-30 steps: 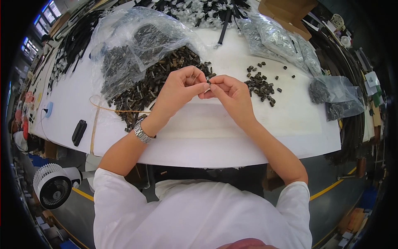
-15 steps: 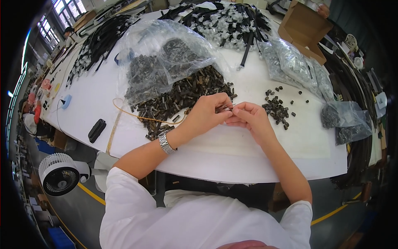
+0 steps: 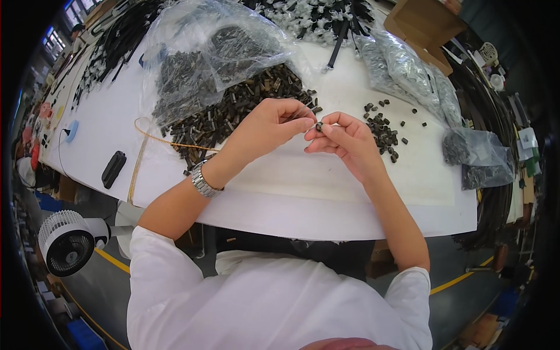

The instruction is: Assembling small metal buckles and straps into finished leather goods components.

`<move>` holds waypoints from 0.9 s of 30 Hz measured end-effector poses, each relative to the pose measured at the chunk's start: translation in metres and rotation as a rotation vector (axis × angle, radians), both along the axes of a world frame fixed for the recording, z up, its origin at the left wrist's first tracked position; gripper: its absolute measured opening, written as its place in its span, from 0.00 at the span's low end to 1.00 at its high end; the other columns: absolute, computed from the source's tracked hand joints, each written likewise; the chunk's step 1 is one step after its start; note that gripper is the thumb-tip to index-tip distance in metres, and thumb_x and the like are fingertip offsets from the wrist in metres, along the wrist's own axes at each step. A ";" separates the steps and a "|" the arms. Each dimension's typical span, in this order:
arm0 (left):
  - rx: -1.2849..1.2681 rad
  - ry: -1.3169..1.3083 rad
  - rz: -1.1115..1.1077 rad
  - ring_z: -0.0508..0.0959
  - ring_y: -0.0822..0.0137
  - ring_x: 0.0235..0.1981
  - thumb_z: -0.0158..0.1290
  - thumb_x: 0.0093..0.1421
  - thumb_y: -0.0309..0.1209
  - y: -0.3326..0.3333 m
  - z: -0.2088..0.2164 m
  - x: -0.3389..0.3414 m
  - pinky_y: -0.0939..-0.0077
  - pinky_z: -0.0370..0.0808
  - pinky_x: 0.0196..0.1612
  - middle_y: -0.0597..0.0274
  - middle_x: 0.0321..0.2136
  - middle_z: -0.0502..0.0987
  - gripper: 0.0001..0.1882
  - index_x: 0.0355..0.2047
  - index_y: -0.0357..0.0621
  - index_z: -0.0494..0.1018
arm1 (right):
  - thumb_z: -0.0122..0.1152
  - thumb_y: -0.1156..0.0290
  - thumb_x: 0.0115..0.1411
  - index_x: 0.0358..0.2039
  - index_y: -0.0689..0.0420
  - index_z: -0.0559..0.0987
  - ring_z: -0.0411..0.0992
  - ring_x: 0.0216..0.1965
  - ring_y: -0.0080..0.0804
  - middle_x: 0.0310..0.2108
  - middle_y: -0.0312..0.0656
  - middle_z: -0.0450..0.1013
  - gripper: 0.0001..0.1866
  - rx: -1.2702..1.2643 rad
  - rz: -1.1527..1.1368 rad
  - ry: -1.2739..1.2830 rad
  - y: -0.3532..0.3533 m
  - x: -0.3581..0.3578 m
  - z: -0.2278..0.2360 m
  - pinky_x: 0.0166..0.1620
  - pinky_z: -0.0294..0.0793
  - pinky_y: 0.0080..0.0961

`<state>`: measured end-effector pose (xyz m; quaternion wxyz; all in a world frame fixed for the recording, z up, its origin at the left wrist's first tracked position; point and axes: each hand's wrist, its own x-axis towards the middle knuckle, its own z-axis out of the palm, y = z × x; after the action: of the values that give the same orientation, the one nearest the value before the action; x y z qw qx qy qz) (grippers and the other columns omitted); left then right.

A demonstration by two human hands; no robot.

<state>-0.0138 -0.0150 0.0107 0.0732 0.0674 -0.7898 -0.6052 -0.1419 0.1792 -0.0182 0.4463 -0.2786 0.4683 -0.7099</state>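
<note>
My left hand [image 3: 269, 127], with a metal-band watch on the wrist, and my right hand [image 3: 348, 140] meet above the white tabletop. Between their fingertips is a small dark ring-like piece [image 3: 319, 126]. The right thumb and fingers pinch it. My left thumb and index finger close together right beside it; what they hold is hidden. Beyond my left hand spreads a large pile of small dark tubular pieces [image 3: 251, 96], partly under a clear plastic bag [image 3: 192, 64]. A smaller heap of short dark pieces [image 3: 382, 131] lies just right of my right hand.
Clear plastic bags [image 3: 402, 70] and an open cardboard box [image 3: 426, 26] stand at the far right. Bundles of black straps [image 3: 119, 44] lie at the back. A black oblong case [image 3: 114, 169] and a yellow cord [image 3: 169, 142] are on the left; a fan [image 3: 69, 242] stands beside the table.
The hands have drawn slightly apart at the fingertips, and the dark ring-like piece now shows between them. The whole view has shifted, with the table appearing higher and further left.
</note>
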 end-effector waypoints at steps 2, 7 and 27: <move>0.047 -0.009 -0.047 0.66 0.84 0.21 0.58 0.68 0.32 0.001 -0.003 0.000 0.85 0.60 0.24 0.75 0.24 0.74 0.11 0.44 0.37 0.81 | 0.58 0.70 0.72 0.45 0.62 0.76 0.85 0.40 0.39 0.41 0.54 0.82 0.08 0.035 0.016 0.087 -0.001 0.004 0.002 0.50 0.83 0.33; 0.126 0.033 -0.118 0.69 0.84 0.25 0.61 0.65 0.31 0.000 0.001 0.001 0.84 0.64 0.27 0.74 0.23 0.75 0.09 0.36 0.36 0.80 | 0.57 0.72 0.72 0.43 0.62 0.74 0.85 0.37 0.40 0.36 0.55 0.82 0.06 0.037 0.026 0.171 0.000 0.006 0.012 0.46 0.83 0.31; -0.205 0.115 -0.011 0.68 0.81 0.17 0.61 0.56 0.27 0.011 -0.015 -0.006 0.83 0.63 0.22 0.71 0.20 0.73 0.07 0.28 0.42 0.73 | 0.55 0.79 0.69 0.40 0.63 0.71 0.85 0.33 0.32 0.29 0.46 0.84 0.03 0.243 -0.185 0.799 -0.008 0.033 0.010 0.39 0.79 0.24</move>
<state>-0.0195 -0.0044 -0.0046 0.1215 0.0204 -0.8423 -0.5247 -0.1092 0.1716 -0.0085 0.1939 -0.4337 0.7078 -0.5228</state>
